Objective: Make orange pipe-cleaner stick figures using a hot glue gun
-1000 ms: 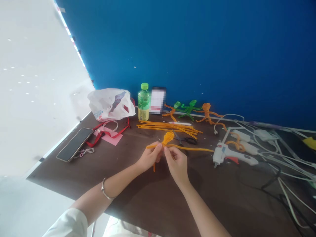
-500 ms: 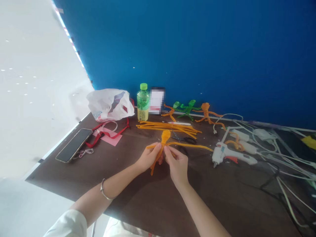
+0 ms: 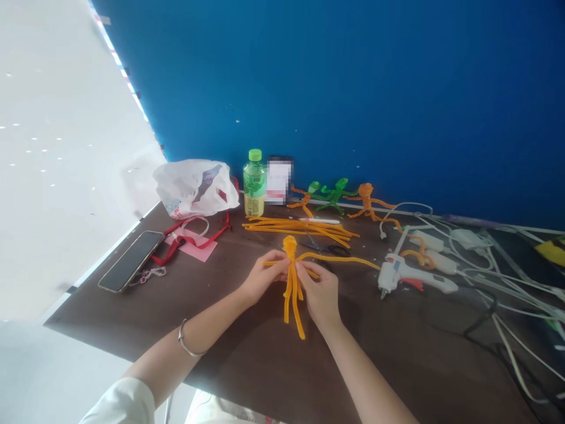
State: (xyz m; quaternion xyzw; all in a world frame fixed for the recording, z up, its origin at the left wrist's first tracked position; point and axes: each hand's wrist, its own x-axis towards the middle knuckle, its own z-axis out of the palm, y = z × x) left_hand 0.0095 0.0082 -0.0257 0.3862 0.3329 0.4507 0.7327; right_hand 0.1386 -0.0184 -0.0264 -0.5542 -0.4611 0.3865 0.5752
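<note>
An orange pipe-cleaner figure (image 3: 290, 244) is held between my two hands, its wound round head up and several loose stems hanging down. My left hand (image 3: 265, 274) pinches it from the left, below the head. From the other side, the thumb and fingers of my right hand (image 3: 318, 290) close on it at the same height. One long orange stem (image 3: 339, 258) reaches out to the right toward the glue gun (image 3: 397, 274). Behind the figure lie dark-handled scissors (image 3: 332, 249) and a bundle of orange pipe cleaners (image 3: 295, 225).
Finished green (image 3: 339, 193) and orange (image 3: 366, 200) figures lean by the blue wall. A bottle (image 3: 255, 185), a blurred-screen phone (image 3: 279, 179) and a plastic bag (image 3: 194, 187) stand at the back. Left lie a phone (image 3: 131, 261) and pink paper (image 3: 200, 247); right, tangled cables (image 3: 494, 265).
The figure has turned in my hands: its stems now hang straighter down and spread apart, and its head has shifted slightly left. Both hands keep hold of it.
</note>
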